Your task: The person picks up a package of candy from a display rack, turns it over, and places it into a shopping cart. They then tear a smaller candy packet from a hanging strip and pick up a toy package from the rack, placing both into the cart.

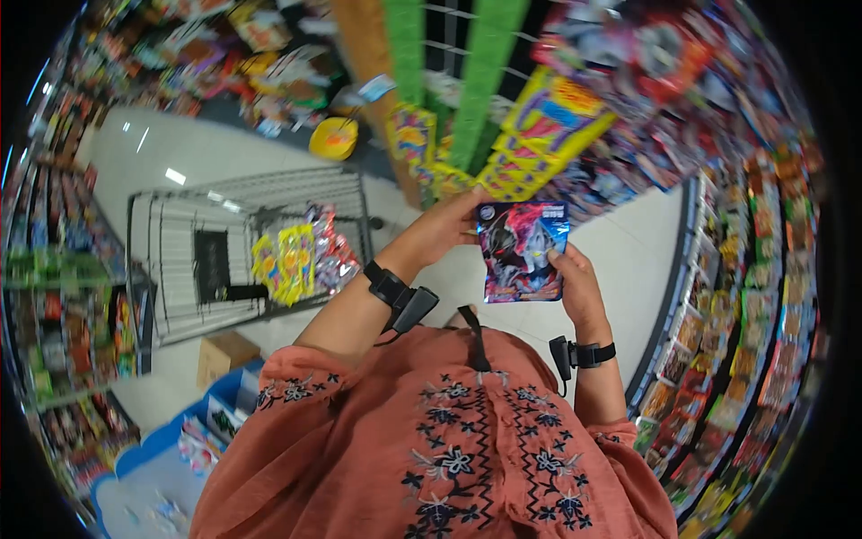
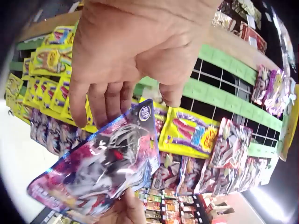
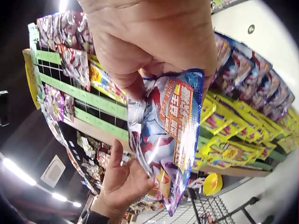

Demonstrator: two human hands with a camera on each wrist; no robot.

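Observation:
A glossy blue and pink candy bag (image 1: 523, 251), printed with a silver armoured character, is held in front of the chest. My right hand (image 1: 582, 292) pinches its right edge between thumb and fingers. At the other side, my left hand (image 1: 446, 228) has its fingers loosely extended by the bag's upper left edge. The left wrist view shows those fingers partly behind the bag (image 2: 107, 163), thumb well apart. In the right wrist view the left hand (image 3: 124, 179) appears with its palm spread beyond the bag (image 3: 168, 126).
A shopping cart (image 1: 162, 269) at the left carries yellow bags (image 1: 289, 265) and red-silver packets (image 1: 334, 256). Ahead, a rack with green strips (image 1: 485, 81) holds yellow candy packs (image 1: 548, 135). Stocked shelves (image 1: 763, 305) line the right side. A yellow bowl (image 1: 333, 138) sits beyond the cart.

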